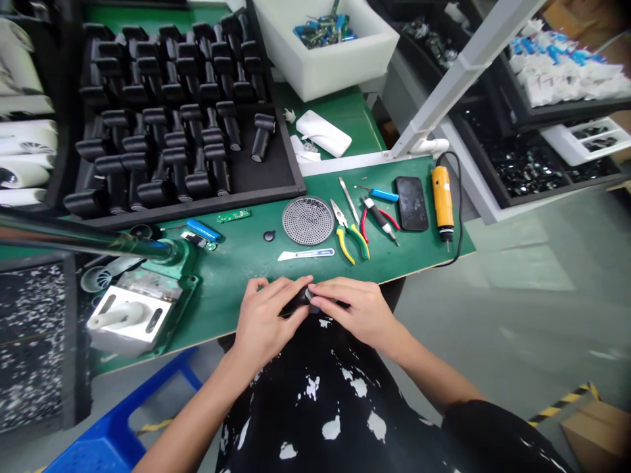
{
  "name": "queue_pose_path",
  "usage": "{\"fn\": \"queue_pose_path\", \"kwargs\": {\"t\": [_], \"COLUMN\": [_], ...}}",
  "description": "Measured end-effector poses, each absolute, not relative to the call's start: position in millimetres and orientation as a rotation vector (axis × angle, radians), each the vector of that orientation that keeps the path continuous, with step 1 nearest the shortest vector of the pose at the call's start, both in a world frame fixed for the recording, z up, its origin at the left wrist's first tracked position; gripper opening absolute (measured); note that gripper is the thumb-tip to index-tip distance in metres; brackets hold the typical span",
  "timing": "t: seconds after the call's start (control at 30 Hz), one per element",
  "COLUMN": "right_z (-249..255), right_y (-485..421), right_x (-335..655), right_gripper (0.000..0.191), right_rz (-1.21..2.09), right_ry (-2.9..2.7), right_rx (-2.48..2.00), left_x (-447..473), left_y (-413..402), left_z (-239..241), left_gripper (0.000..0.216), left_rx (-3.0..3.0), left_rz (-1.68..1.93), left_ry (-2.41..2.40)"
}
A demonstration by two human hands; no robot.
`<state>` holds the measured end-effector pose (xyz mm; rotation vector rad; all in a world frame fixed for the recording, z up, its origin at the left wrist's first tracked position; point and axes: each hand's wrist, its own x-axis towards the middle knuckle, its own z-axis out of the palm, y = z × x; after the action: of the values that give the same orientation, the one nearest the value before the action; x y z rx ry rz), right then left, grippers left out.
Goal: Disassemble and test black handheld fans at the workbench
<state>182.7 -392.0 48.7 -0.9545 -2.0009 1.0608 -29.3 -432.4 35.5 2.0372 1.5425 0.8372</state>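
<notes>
Close to my lap, at the front edge of the green bench, my left hand has its fingers closed around a small black part. Most of that part is hidden by the fingers, so its kind cannot be made out. From the other side, my right hand pinches the same part's end, where a small light-grey bit shows between the fingertips. Just beyond the hands lie a white-and-blue craft knife, a round perforated metal disc, a small black cap and yellow-green pliers.
Black handheld device housings fill a foam tray at back left. A metal press fixture stands left. Rightward lie red-handled cutters, a phone and a yellow electric screwdriver. A white foam box stands behind.
</notes>
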Motion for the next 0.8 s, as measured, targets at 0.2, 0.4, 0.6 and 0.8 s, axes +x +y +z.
{"fn": "queue_pose_path", "kwargs": {"t": [0.2, 0.4, 0.6, 0.8], "right_z": [48.4, 44.6, 42.2, 46.2], "right_y": [-389.0, -391.8, -394.0, -387.2], "right_x": [186.1, 183.3, 179.2, 176.5], "right_gripper": [0.016, 0.016, 0.023, 0.014], "right_rz": [1.114, 1.058, 0.457, 0.561], "right_ry": [-2.035, -2.123, -2.503, -2.396], "right_rx": [-1.057, -1.147, -1.119, -1.119], "left_x": [-29.0, -26.8, -25.5, -26.1], "left_y": [-430.5, -427.7, -425.5, -422.7], "left_z": [34.7, 32.2, 31.9, 38.0], "left_gripper": [0.034, 0.031, 0.03, 0.026], "left_rx": [2.134, 2.22, 2.251, 2.159], "left_rz": [0.781, 0.705, 0.655, 0.719], "left_ry": [1.584, 1.631, 1.635, 1.513]}}
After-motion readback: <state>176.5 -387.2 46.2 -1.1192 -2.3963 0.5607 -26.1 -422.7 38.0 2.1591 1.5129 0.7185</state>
